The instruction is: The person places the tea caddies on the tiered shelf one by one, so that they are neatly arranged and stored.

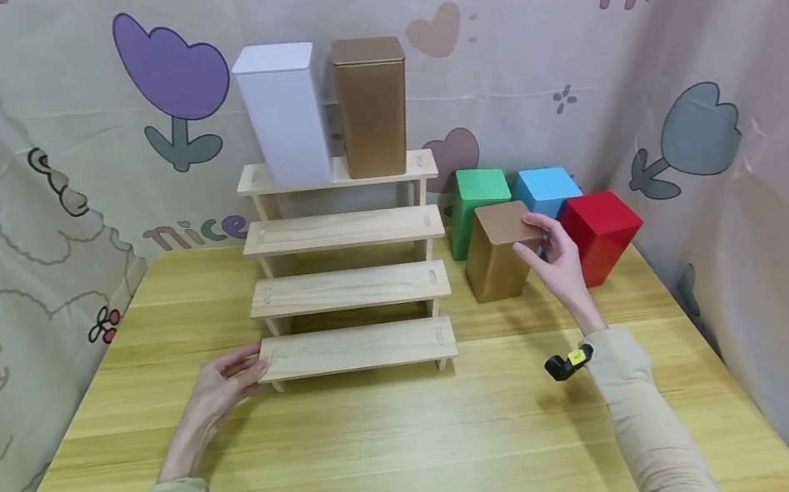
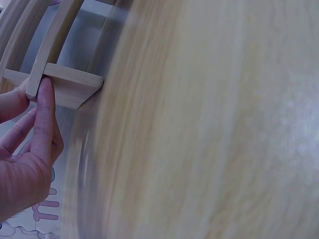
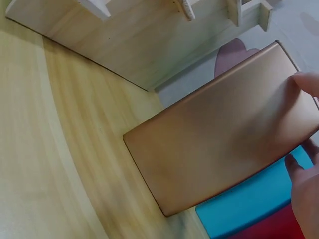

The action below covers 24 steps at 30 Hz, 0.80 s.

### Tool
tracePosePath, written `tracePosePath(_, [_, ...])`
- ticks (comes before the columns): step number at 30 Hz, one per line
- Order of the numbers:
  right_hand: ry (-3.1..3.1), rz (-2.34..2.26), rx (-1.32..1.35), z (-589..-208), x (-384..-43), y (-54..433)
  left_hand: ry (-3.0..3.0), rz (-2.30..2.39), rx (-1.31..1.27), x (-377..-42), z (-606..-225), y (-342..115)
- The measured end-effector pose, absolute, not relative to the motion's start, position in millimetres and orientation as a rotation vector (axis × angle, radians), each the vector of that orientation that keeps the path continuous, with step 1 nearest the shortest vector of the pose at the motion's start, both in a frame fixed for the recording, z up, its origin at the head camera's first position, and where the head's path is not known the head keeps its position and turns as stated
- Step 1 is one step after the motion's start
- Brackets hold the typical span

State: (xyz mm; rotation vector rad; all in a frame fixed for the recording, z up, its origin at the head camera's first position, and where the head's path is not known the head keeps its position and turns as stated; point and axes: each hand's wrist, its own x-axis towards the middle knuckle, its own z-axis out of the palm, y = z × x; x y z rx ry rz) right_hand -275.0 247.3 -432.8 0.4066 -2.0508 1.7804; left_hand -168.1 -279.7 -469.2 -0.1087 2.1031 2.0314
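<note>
A four-step light wooden display rack (image 1: 349, 288) stands on the table. At its left front, my left hand (image 1: 227, 380) pinches the end of the lowest step; the left wrist view shows thumb and fingers around the board's end (image 2: 41, 82). To the right of the rack, my right hand (image 1: 556, 261) grips a bronze-brown tin (image 1: 499, 265) near its top right edge. Close up in the right wrist view, a digit presses the tin's broad face (image 3: 219, 134), with other fingers at its side. Behind that tin are a green tin (image 1: 480, 188), a blue tin (image 1: 545, 187) and a red tin (image 1: 601, 234).
On the rack's top step a white tin (image 1: 285, 114) and another brown tin (image 1: 375, 106) stand upright side by side. A printed curtain (image 1: 523, 85) hangs behind the wooden table (image 1: 395, 464) and along its sides.
</note>
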Motion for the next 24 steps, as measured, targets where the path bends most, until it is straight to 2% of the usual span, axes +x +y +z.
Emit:
tracePosePath(12, [-1.962, 1.802, 0.409, -431.7, -271.7, 248.6, 2.101, 2.028, -0.11, -167.4, -468.5, -279.9])
tracePosePath(18, [-2.149, 1.815, 0.28, -431.2, -274.2, 256.9, 2.086, 2.039, -0.131, -167.6, -469.4, -279.7])
tracePosePath(24, [-2.285, 1.91, 0.356, -437.0, -279.4, 266.5, 2.076, 2.045, -0.124, -168.0, -469.9, -280.5])
